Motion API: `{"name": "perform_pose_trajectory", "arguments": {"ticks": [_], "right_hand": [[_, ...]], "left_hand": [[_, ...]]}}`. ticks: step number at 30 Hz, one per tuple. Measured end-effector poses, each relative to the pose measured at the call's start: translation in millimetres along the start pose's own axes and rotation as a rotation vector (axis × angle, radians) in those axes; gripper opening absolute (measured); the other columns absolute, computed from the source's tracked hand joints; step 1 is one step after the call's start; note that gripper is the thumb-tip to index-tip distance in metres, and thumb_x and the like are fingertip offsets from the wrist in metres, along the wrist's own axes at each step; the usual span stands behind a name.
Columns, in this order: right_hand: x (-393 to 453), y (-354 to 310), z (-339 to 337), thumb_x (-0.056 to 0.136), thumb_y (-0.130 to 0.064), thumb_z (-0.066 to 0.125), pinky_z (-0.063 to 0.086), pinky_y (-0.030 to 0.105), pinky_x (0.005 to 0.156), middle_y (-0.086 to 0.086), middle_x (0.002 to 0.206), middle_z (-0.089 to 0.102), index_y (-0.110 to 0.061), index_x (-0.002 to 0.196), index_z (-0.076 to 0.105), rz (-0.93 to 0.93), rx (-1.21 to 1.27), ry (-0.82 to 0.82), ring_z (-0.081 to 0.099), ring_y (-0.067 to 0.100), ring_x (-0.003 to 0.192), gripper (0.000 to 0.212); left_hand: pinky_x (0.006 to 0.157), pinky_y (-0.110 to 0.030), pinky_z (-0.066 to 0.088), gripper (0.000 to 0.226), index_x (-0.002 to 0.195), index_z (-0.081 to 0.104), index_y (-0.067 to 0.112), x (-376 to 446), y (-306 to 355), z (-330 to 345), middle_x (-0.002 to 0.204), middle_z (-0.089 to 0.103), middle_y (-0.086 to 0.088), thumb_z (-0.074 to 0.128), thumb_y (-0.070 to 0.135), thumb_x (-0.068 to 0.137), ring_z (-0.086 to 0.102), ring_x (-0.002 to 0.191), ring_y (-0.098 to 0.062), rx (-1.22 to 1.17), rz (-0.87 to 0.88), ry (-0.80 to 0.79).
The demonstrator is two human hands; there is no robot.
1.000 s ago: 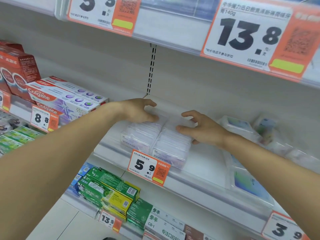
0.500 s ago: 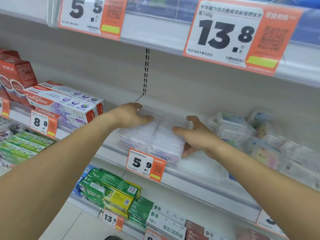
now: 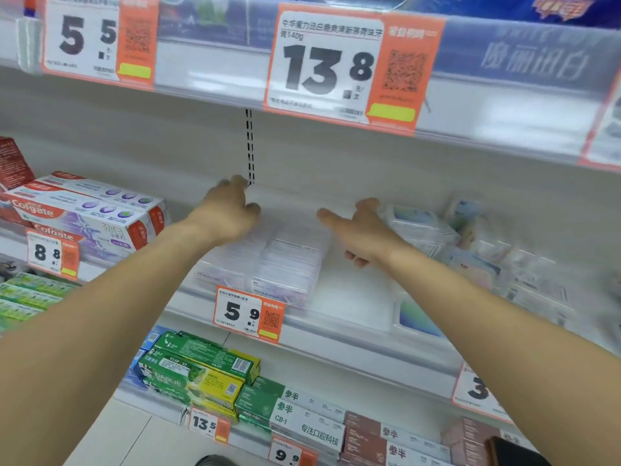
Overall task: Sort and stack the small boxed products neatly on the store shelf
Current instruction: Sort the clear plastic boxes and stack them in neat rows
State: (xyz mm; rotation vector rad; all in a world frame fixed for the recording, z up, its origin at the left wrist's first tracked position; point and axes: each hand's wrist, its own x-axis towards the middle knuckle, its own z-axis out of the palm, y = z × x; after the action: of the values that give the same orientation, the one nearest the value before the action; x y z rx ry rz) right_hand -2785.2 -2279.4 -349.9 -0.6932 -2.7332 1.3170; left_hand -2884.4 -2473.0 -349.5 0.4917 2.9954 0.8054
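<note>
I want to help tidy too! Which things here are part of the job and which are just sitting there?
Part of the job:
stacked clear boxes
loose clear boxes
left hand
right hand

Just sitting there:
Colgate boxes
green Darlie boxes
5.9 price tag

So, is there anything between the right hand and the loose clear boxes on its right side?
Nothing visible. The right hand is open and its back is already next to the nearest loose box; whether they touch is too blurred to tell. The left hand is over the two neat stacks.
</note>
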Motion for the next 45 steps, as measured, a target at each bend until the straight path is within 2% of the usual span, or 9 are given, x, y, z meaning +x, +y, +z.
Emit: {"name": "perform_pose_trajectory", "arguments": {"ticks": [4,8,11,20,27,34,39,42,45], "right_hand": [[-23,12,-54,0.087,-0.051,0.062,0.048,0.027,0.061,-0.003,0.086,0.060,-0.020,0.123,0.046,-0.152,-0.010,0.167,0.058,0.010,0.066,0.050],[-70,49,-106,0.082,-0.041,0.069,0.054,0.031,0.068,-0.006,0.084,0.069,-0.025,0.090,0.068,-0.219,-0.121,0.111,0.066,0.015,0.071,0.018],[-104,93,-134,0.085,-0.039,0.068,0.051,0.027,0.071,-0.007,0.084,0.069,-0.028,0.088,0.069,-0.236,-0.300,0.136,0.065,0.014,0.080,0.012],[-142,215,-147,0.068,-0.071,0.049,0.036,0.044,0.109,-0.004,0.140,0.045,-0.040,0.132,0.054,-0.148,-0.483,0.204,0.041,0.020,0.130,0.072],[-125,237,-153,0.079,-0.043,0.068,0.037,0.044,0.109,-0.007,0.133,0.051,-0.036,0.123,0.064,-0.236,-0.396,0.278,0.046,0.019,0.128,0.044],[-111,242,-165,0.079,-0.057,0.070,0.021,0.039,0.113,-0.003,0.157,0.033,-0.040,0.143,0.044,-0.121,-0.534,0.197,0.023,0.021,0.143,0.071],[-121,242,-172,0.094,-0.055,0.044,0.046,0.030,0.089,-0.007,0.108,0.067,-0.028,0.119,0.062,-0.227,-0.302,0.295,0.058,0.012,0.102,0.042],[-128,235,-171,0.092,-0.055,0.030,0.037,0.019,0.059,-0.011,0.067,0.054,-0.035,0.076,0.049,-0.248,-0.093,0.430,0.053,0.005,0.067,0.032],[-133,228,-165,0.095,-0.052,0.026,0.035,0.018,0.058,-0.015,0.059,0.051,-0.033,0.069,0.043,-0.258,0.036,0.463,0.050,0.004,0.062,0.037]], "left_hand": [[0.083,-0.025,0.045,0.025,0.112,0.065,0.013,-29,63,1,0.105,0.066,-0.006,0.054,0.017,0.090,0.062,0.098,-0.025,-0.200,0.259,0.275],[0.069,-0.022,0.049,0.022,0.103,0.068,0.018,-74,125,28,0.091,0.070,0.000,0.053,0.013,0.088,0.061,0.078,-0.018,-0.237,0.442,0.042],[0.079,-0.022,0.046,0.034,0.115,0.066,0.015,-97,152,65,0.113,0.066,-0.005,0.044,0.007,0.090,0.060,0.100,-0.022,-0.144,0.494,-0.230],[0.096,-0.026,0.028,0.049,0.117,0.060,0.036,-119,167,125,0.116,0.044,0.007,0.064,0.062,0.075,0.033,0.110,-0.019,0.174,0.636,-0.362],[0.101,-0.034,0.040,0.060,0.132,0.054,0.036,-120,183,148,0.127,0.042,0.005,0.056,0.066,0.080,0.029,0.112,-0.016,0.155,0.564,-0.188],[0.102,-0.034,0.038,0.066,0.130,0.052,0.036,-122,184,150,0.129,0.039,0.004,0.072,0.059,0.071,0.026,0.118,-0.017,0.120,0.496,-0.221],[0.103,-0.035,0.030,0.076,0.132,0.048,0.032,-124,179,152,0.136,0.038,0.005,0.063,0.069,0.067,0.022,0.126,-0.017,0.160,0.481,-0.217],[0.096,-0.025,0.030,0.072,0.132,0.046,0.030,-125,187,147,0.132,0.043,0.009,0.064,0.065,0.072,0.028,0.127,-0.013,0.010,0.531,-0.103],[0.088,-0.007,0.033,0.060,0.134,0.039,0.036,-140,208,147,0.127,0.044,0.022,0.067,0.050,0.082,0.040,0.122,0.004,-0.363,0.558,-0.152]]}}
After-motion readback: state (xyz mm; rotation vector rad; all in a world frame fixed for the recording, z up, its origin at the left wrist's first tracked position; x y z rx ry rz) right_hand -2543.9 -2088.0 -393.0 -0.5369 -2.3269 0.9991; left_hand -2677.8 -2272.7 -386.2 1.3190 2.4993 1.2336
